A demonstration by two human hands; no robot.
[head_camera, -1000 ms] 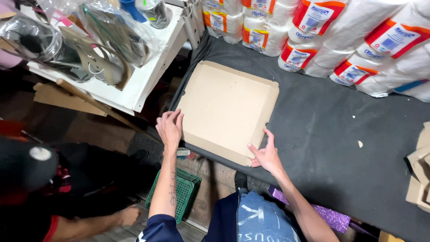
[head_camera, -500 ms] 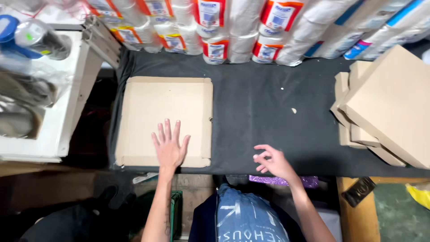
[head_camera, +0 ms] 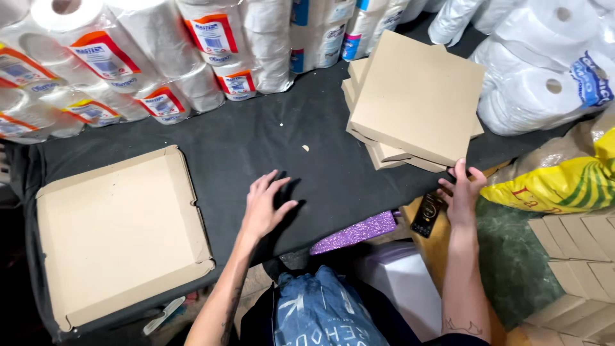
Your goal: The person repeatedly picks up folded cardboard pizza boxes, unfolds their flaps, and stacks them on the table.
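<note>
An open, shallow cardboard box tray (head_camera: 115,234) lies on the black cloth-covered table (head_camera: 256,144) at the left. My left hand (head_camera: 266,205) rests flat on the cloth to the right of it, fingers spread, holding nothing. My right hand (head_camera: 462,192) reaches to the near edge of a stack of flat closed cardboard boxes (head_camera: 413,99) at the right, fingertips touching the bottom corner of the stack. Whether the fingers grip a box cannot be told.
Wrapped packs of paper rolls (head_camera: 134,57) line the table's far edge, with more rolls (head_camera: 544,83) at the right. A yellow sack (head_camera: 557,182), a pile of flat cardboard (head_camera: 580,256), a purple glittery item (head_camera: 355,232) and a dark remote-like device (head_camera: 427,213) lie near me.
The view has swung right. My left hand has left the open tray and now lies on the cloth. My right hand has moved right to the stack of boxes.
</note>
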